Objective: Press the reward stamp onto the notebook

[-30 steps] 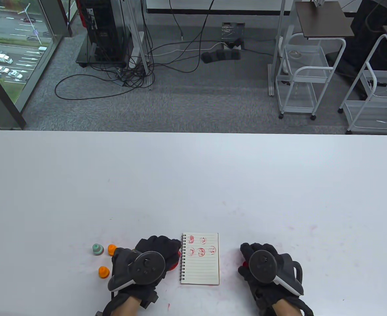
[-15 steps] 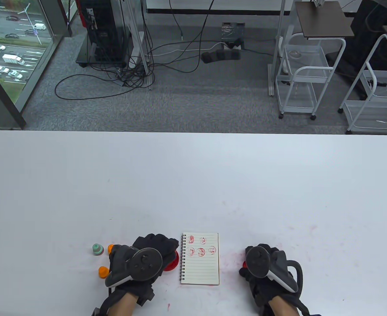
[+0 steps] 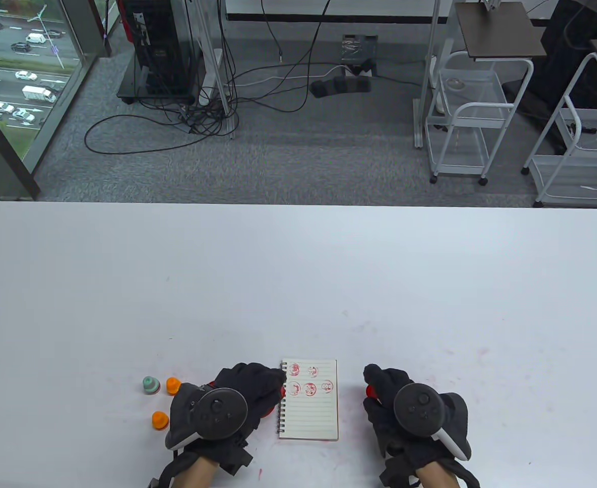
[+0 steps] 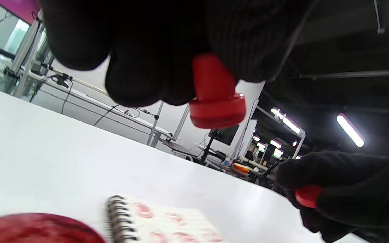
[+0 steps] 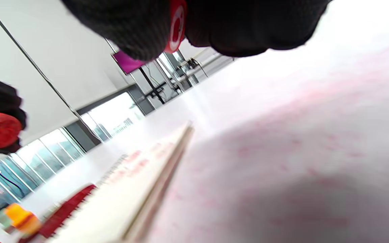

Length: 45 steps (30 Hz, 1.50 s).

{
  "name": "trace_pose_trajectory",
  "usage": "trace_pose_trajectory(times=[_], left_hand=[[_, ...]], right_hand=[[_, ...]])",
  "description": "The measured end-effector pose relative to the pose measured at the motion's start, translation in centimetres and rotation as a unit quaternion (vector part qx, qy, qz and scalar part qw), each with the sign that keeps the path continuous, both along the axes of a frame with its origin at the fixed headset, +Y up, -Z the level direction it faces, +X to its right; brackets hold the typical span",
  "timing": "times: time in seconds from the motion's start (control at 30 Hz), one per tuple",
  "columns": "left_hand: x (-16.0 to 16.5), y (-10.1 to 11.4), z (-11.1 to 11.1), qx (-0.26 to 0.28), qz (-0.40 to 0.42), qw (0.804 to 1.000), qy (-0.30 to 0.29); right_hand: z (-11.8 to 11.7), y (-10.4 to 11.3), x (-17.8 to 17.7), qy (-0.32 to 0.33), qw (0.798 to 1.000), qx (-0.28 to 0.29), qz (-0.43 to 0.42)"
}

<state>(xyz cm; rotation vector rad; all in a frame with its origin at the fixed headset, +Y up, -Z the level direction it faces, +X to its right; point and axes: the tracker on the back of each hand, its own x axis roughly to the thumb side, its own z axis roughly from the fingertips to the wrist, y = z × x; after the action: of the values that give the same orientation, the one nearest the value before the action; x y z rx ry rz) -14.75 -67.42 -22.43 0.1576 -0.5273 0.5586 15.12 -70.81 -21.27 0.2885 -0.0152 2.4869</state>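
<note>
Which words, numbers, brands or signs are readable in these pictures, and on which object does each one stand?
None can be read.
Red round stamp prints on the notebook: pictures or characters, too small and blurred to read.
Red stamp held by the right hand: white mark on its face, too blurred to read.
Red stamp held by the left hand: no text visible.

Notebook centre; stamps left; ink pad, seemingly, beside spiral edge.
</note>
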Motion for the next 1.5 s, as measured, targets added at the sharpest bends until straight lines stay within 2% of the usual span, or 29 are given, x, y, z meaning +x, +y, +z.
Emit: trace_pose_trajectory(times=[0.1,0.3,0.47,0.63,0.87,1.5], left_hand=[[0.3,-0.1,0.2,-0.010,0.038,0.999,-0.019],[1.1,-0.4,0.4,-0.037,0.100,0.993,-0.045],[1.7,-0.7,0.6,-0.051,0.173,0.982,-0.053],[2.2,-1.1,0.7,-0.068,0.230,0.969,-0.055],[3.3,-1.3,1.0,-0.062,0.203,0.975,-0.063],[3.6,-1.4,1.1,-0.067,0.189,0.977,-0.075]], right_hand=[[0.5,0.7,0.0,0.008,0.999,0.013,-0.050],[1.1,0.6,-0.2,0.025,0.985,-0.003,-0.171],[1.8,0.9,-1.7,0.073,0.984,0.021,-0.158],[2.3,0.7,-3.5,0.106,0.982,0.015,-0.155],[2.5,0.6,-4.0,0.106,0.973,0.005,-0.204],[2.6,0.7,-3.7,0.097,0.974,0.015,-0.203]])
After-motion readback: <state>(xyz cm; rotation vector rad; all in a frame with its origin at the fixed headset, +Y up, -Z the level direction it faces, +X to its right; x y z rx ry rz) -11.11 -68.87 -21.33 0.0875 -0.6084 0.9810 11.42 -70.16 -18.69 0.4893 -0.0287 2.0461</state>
